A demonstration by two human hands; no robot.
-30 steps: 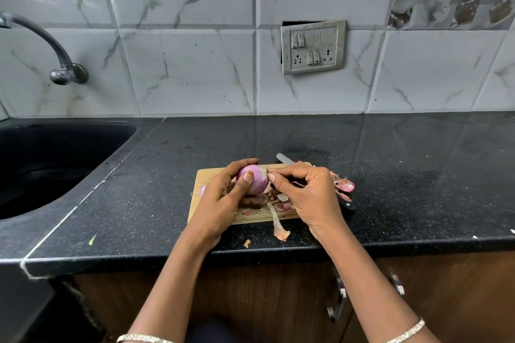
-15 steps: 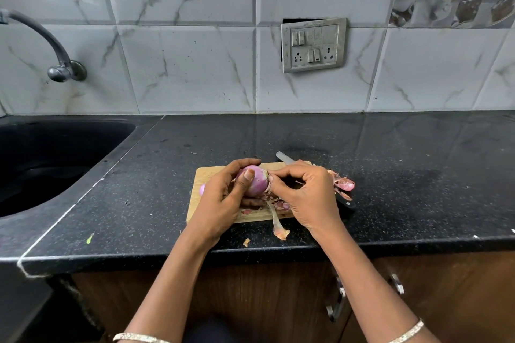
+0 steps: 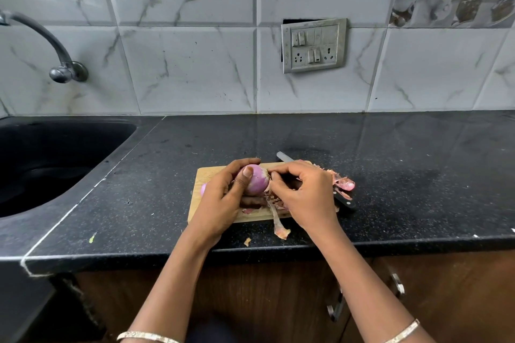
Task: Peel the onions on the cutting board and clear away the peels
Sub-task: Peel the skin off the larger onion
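Head view: left hand wraps the onion, thumb across its front, held just above the cutting board at frame centre. Right hand has its fingers curled, tips pinching at the onion's right end. A second onion peeks out left of the left hand, on the board. Peels lie under the hands, one strip hanging over the board's near edge onto the counter. More peels right of the board. Knife lies behind the right hand, mostly hidden. Sink sits at left.
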